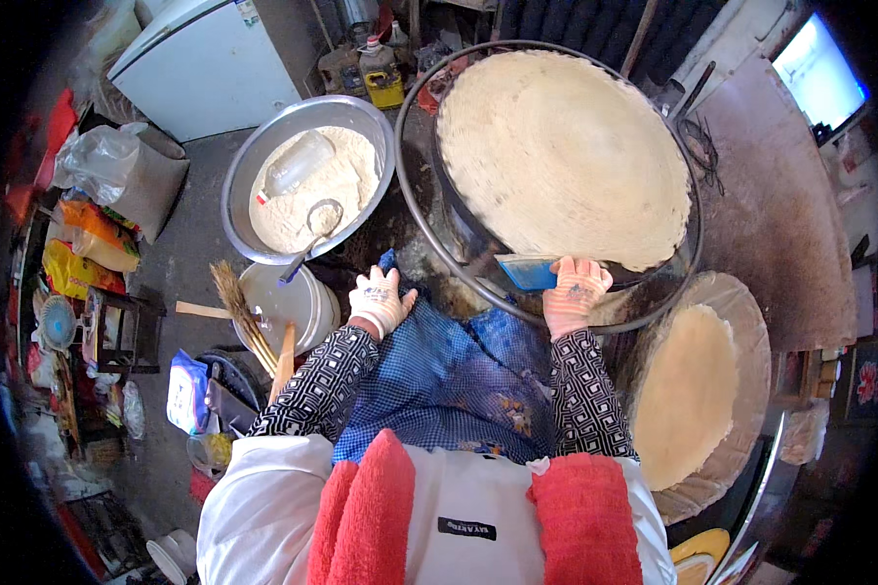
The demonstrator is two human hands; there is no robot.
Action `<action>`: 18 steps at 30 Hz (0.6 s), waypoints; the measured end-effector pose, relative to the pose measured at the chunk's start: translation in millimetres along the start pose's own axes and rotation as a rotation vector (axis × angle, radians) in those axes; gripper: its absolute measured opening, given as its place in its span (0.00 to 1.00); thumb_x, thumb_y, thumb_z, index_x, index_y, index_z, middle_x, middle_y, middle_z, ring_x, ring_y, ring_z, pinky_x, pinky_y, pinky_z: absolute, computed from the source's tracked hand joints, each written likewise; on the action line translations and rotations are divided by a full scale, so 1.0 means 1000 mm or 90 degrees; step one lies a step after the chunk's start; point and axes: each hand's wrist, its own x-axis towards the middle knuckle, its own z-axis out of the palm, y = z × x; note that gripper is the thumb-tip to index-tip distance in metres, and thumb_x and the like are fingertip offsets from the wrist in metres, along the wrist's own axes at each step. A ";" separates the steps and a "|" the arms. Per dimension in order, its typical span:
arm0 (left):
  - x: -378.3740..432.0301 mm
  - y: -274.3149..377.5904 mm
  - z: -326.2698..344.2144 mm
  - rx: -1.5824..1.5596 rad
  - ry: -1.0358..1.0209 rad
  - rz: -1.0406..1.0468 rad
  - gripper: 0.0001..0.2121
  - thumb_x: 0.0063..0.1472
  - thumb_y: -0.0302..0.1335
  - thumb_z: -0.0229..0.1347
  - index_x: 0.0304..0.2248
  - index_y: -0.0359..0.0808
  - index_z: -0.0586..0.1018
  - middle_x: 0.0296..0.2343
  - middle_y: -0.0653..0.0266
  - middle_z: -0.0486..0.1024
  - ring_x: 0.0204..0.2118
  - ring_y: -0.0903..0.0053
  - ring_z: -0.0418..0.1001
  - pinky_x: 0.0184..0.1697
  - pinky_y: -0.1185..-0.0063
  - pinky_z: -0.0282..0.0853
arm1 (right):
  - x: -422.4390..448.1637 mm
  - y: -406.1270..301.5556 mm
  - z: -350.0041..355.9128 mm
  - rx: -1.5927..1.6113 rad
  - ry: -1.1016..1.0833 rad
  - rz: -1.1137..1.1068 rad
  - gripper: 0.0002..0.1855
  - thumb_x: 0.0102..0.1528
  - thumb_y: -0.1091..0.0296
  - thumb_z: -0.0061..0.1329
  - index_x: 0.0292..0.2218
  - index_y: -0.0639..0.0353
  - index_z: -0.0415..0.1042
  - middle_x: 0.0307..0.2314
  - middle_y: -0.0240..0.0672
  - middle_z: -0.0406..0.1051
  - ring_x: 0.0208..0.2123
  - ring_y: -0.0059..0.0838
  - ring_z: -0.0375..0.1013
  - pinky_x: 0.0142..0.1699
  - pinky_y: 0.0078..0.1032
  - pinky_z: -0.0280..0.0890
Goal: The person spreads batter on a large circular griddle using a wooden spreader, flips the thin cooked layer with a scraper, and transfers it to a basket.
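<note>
My right hand [576, 294], in a striped work glove, grips a blue plastic scraper [528, 272] at the near edge of a large round griddle [486, 228]. A thin, pale batter sheet [563, 153] with circular streaks covers most of the griddle. My left hand [379, 298], gloved alike, lies over my blue checked apron [439, 358], thumb spread from the fingers. A small blue piece [387, 259] shows just past its fingertips; I cannot tell whether it is held. Left of the griddle, a metal basin [235, 197] holds flour [351, 157], a clear plastic container [301, 162] and a ladle [311, 245].
A metal ring [404, 168] surrounds the griddle. At right, a cloth-lined round tray [750, 344] bears a flat pancake [691, 395]. A white bucket [322, 311] with a straw brush [227, 289] stands at left. Bags [135, 172], a white freezer [205, 69] and oil jugs [380, 73] lie beyond.
</note>
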 end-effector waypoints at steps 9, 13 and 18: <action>-0.006 0.008 0.002 -0.008 0.039 0.037 0.26 0.58 0.50 0.52 0.48 0.39 0.71 0.48 0.50 0.65 0.50 0.52 0.65 0.47 0.60 0.68 | 0.003 -0.001 -0.001 -0.013 -0.013 0.006 0.06 0.40 0.71 0.49 0.25 0.47 0.70 0.26 0.31 0.69 0.37 0.35 0.67 0.47 0.40 0.53; -0.004 0.009 0.010 0.007 0.048 0.045 0.25 0.58 0.49 0.52 0.48 0.40 0.71 0.48 0.50 0.65 0.50 0.52 0.65 0.46 0.61 0.68 | 0.009 -0.002 0.000 -0.013 -0.007 0.015 0.11 0.36 0.75 0.50 0.25 0.46 0.71 0.26 0.30 0.69 0.36 0.36 0.68 0.47 0.39 0.54; -0.005 0.008 0.011 -0.001 0.052 0.042 0.25 0.58 0.49 0.52 0.47 0.40 0.72 0.48 0.51 0.65 0.50 0.52 0.66 0.46 0.61 0.69 | 0.016 -0.002 0.003 -0.033 -0.006 0.018 0.10 0.36 0.74 0.51 0.25 0.47 0.72 0.25 0.32 0.70 0.36 0.37 0.68 0.47 0.38 0.54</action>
